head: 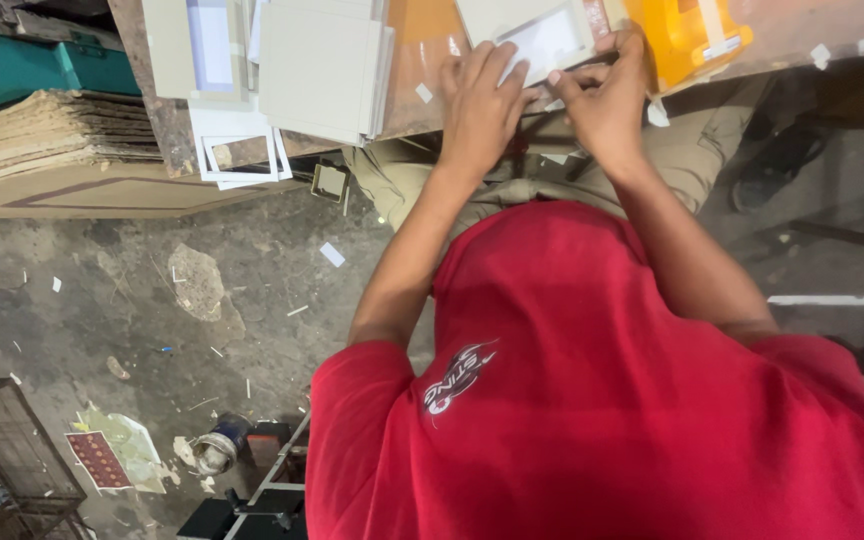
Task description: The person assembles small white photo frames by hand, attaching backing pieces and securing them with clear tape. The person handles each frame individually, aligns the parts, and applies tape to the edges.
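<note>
Both hands share the grip on a pale grey card frame with a white window (542, 38), lying flat on the counter (802, 35) at the far edge of view. Left hand (484, 95) presses flat on the frame's near-left side, fingers spread. Right hand (604, 95) pinches its near-right edge, fingertips together. Frame's long axis runs left to right, just beyond both hands. Yellow container (687, 35) sits just right; contents unclear. Stacked grey boards (317, 65) lie left.
</note>
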